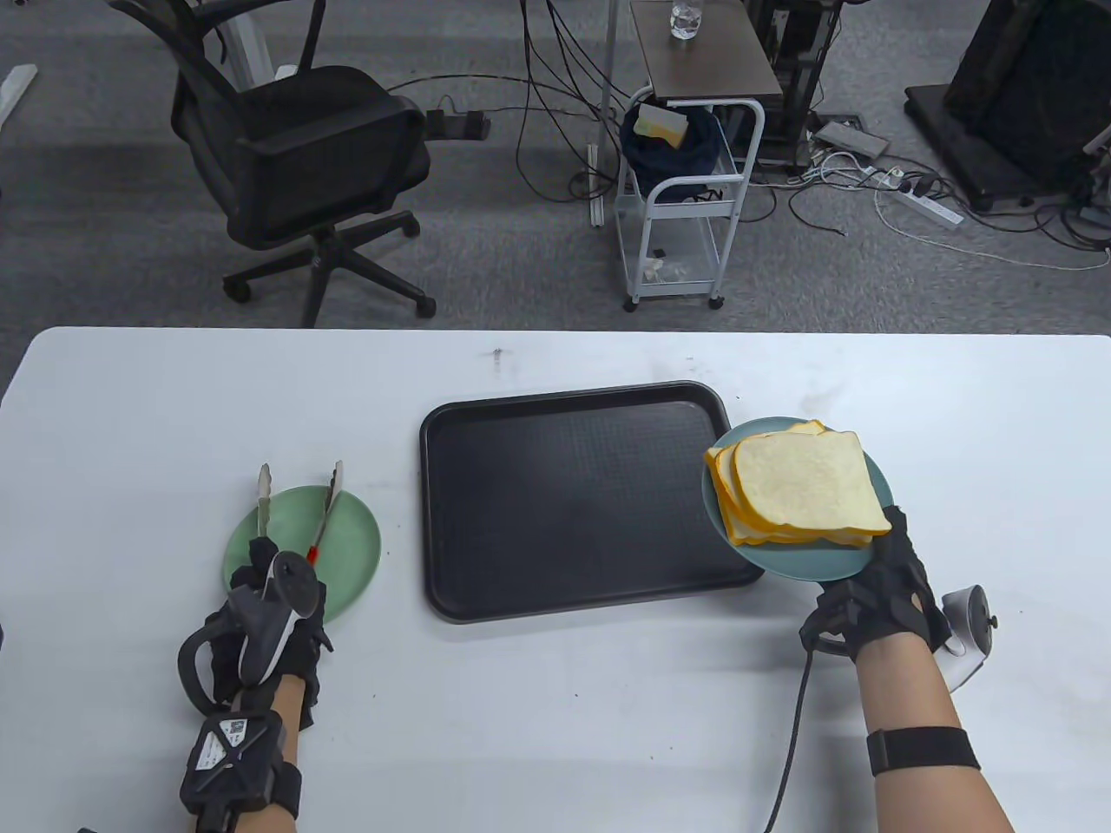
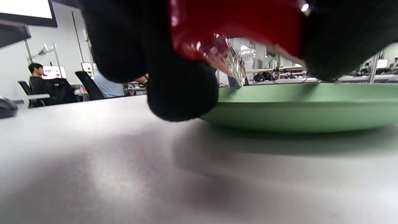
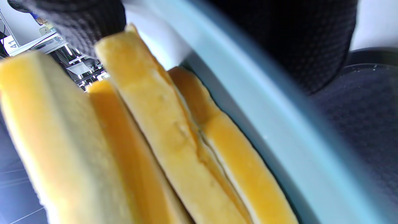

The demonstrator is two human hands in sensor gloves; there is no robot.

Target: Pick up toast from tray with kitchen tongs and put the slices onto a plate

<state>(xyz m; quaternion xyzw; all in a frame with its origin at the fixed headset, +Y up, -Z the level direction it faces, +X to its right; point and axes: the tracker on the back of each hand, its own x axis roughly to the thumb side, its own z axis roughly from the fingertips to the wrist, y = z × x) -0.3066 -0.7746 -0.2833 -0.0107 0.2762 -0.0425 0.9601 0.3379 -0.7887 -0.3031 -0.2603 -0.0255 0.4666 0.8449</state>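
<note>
The black tray (image 1: 573, 499) in the middle of the table holds no toast. My right hand (image 1: 872, 586) grips a blue-green plate (image 1: 807, 568) by its near rim, thumb on top, and holds it over the tray's right edge. Several toast slices (image 1: 807, 482) are stacked on it. The right wrist view shows the toast (image 3: 155, 130) edge-on against the plate (image 3: 264, 118), with the tray (image 3: 367, 118) below. My left hand (image 1: 269, 568) grips red-handled tongs (image 1: 325, 516), their arms spread over a bare green plate (image 1: 356, 555). Up close, gloved fingers (image 2: 180, 90) wrap the red handle (image 2: 236, 25) beside the plate (image 2: 295, 115).
An office chair (image 1: 304, 165) and a white cart (image 1: 686, 208) stand on the floor beyond the table's far edge. A cable (image 1: 794, 737) trails from my right glove across the near table. People sit at desks far behind in the left wrist view.
</note>
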